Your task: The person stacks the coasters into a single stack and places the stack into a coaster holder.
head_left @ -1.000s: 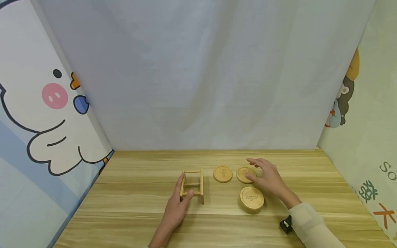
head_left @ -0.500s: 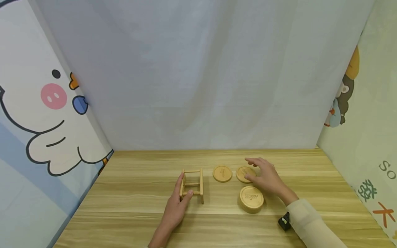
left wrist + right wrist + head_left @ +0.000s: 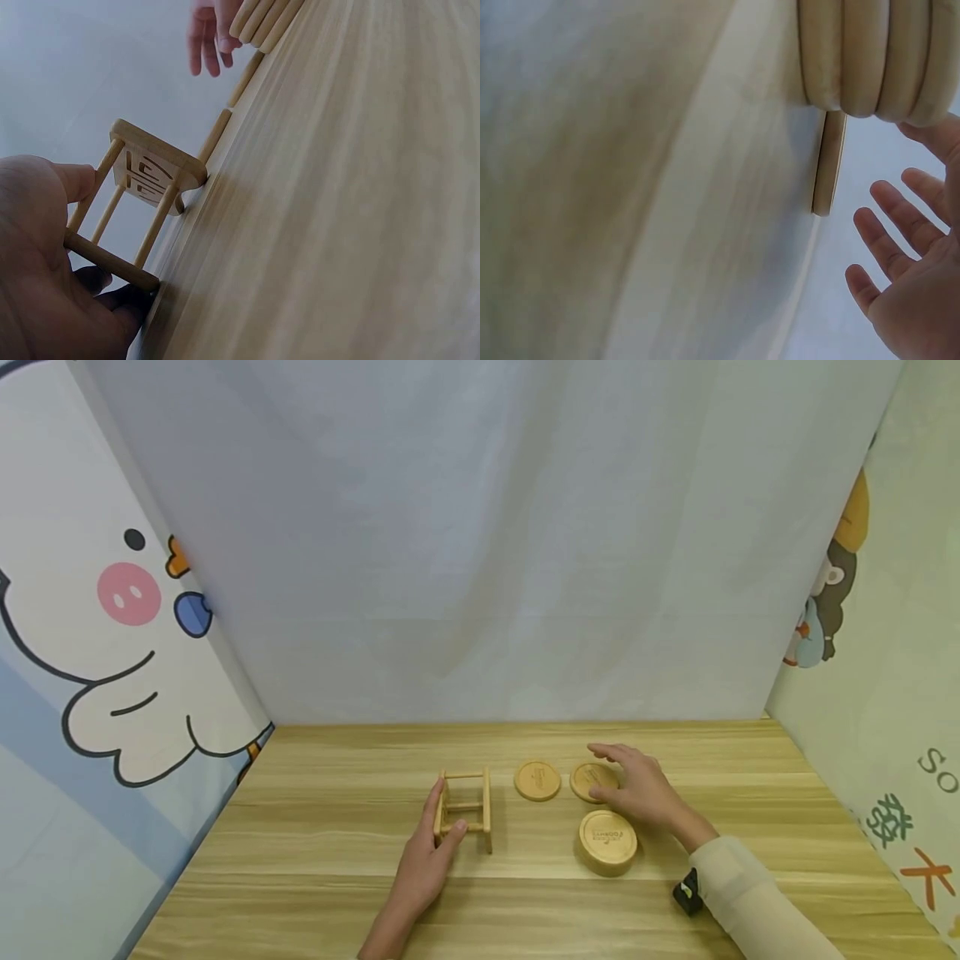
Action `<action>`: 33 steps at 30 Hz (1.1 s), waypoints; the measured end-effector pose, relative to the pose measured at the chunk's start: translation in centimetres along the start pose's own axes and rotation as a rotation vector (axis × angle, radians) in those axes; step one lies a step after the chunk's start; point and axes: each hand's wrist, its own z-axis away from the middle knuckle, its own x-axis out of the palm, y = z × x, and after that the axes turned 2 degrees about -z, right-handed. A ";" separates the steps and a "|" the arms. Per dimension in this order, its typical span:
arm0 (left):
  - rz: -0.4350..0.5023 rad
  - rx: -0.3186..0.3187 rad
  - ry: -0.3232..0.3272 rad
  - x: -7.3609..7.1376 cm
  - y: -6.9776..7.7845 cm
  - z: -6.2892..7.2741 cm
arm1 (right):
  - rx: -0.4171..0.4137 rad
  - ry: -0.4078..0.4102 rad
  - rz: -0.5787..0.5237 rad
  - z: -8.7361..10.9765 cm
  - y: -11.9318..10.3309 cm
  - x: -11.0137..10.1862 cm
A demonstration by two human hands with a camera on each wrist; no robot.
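Observation:
A small wooden coaster rack (image 3: 487,810), with two side panels joined by rods, stands on the table at left of centre. My left hand (image 3: 423,864) grips it, thumb on a rod and fingers along the outer panel. In the left wrist view the far panel of the rack (image 3: 150,161) shows a cut-out pattern. My right hand (image 3: 641,789) hovers over the right edge of a round wooden coaster (image 3: 588,781), partly hiding it. The right wrist view shows that hand's fingers (image 3: 889,244) spread and holding nothing. Nearer me is a stack of several coasters (image 3: 607,839).
Another single coaster (image 3: 537,781) lies flat between the rack and the right-hand coaster. A black device (image 3: 687,893) is at the right sleeve's cuff. A grey-white curtain (image 3: 480,568) hangs behind the wooden table (image 3: 337,827), and printed cloth panels flank both sides.
My right hand has shifted very slightly to the left above the coaster. My left hand and the rack stay where they were.

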 end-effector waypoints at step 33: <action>0.004 0.001 -0.001 0.0 0.1 0.0 | -0.024 -0.152 -0.032 -0.5 0.5 -0.3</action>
